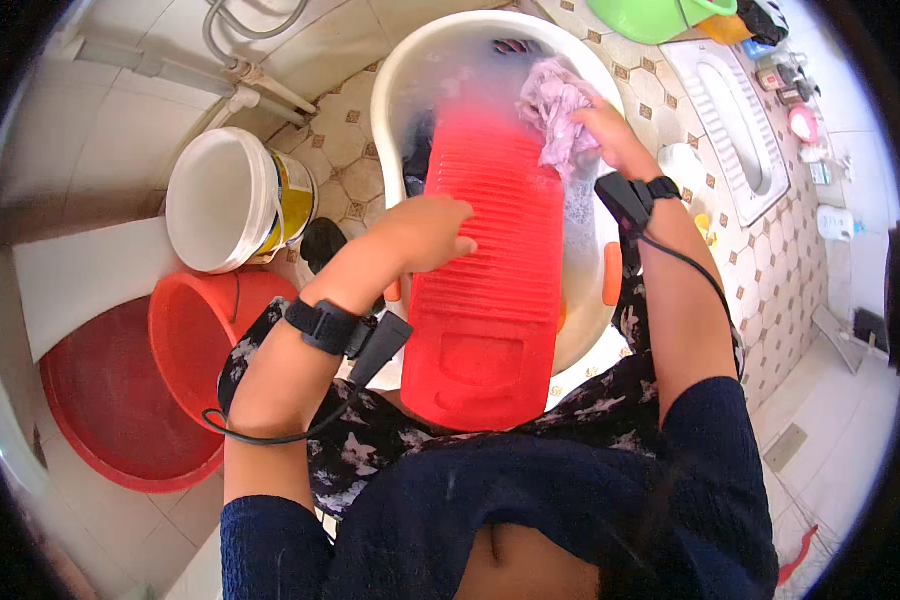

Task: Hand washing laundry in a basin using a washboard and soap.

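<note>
A red washboard (pixel 490 250) with ridges slants out of a white tub (pixel 388 90), its near end by my lap. Its far end dips into cloudy, sudsy water. Over the board's left edge lies my left hand (pixel 425 232), thumb and finger apart, with no cloth in it. My right hand (pixel 615 138) is closed on a bunched, wet lilac cloth (pixel 558 110) at the board's upper right. Dark cloth (pixel 419 155) shows in the water left of the board, and a dark striped piece (pixel 516 47) lies at the tub's far side.
A white bucket (pixel 215 200) lies tipped at the left, above a red basin (pixel 185 345) and a darker red round tub (pixel 100 400). A green basin (pixel 650 18) sits far right, near a squat toilet (pixel 735 120). Bottles (pixel 795 90) line the right wall. Pipes (pixel 170 70) run along the left wall.
</note>
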Action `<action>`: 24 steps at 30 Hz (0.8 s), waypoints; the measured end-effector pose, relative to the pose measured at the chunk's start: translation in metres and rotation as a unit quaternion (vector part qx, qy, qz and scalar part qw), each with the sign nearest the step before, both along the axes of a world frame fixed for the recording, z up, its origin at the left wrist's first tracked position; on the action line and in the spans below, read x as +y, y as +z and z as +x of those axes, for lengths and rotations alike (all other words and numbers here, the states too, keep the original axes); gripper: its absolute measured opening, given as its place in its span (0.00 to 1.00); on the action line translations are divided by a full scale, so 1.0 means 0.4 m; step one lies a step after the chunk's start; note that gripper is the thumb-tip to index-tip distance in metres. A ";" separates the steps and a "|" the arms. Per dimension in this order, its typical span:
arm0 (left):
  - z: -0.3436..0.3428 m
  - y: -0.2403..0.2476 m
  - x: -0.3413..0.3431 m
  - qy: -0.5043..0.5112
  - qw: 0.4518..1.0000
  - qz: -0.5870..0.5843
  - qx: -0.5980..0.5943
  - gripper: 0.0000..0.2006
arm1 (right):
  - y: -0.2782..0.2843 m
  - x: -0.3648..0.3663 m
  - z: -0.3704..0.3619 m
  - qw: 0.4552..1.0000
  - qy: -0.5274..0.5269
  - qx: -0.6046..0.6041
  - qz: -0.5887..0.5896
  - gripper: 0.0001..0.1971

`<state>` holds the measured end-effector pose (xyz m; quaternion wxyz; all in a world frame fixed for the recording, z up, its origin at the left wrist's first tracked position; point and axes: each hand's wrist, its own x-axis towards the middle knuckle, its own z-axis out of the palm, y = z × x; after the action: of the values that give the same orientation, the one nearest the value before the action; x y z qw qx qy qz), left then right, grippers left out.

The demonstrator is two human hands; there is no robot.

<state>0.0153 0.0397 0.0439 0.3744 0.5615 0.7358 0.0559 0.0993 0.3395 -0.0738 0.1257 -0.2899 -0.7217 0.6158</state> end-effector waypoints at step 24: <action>0.067 0.067 -0.046 0.318 0.894 0.225 -0.221 0.18 | 0.421 -0.473 0.199 0.977 0.019 -0.043 -0.208 0.28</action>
<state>0.0421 0.0211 0.0706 0.3532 0.3395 0.7414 0.4586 0.1788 0.1502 0.0946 0.0198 -0.3223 -0.5878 0.7418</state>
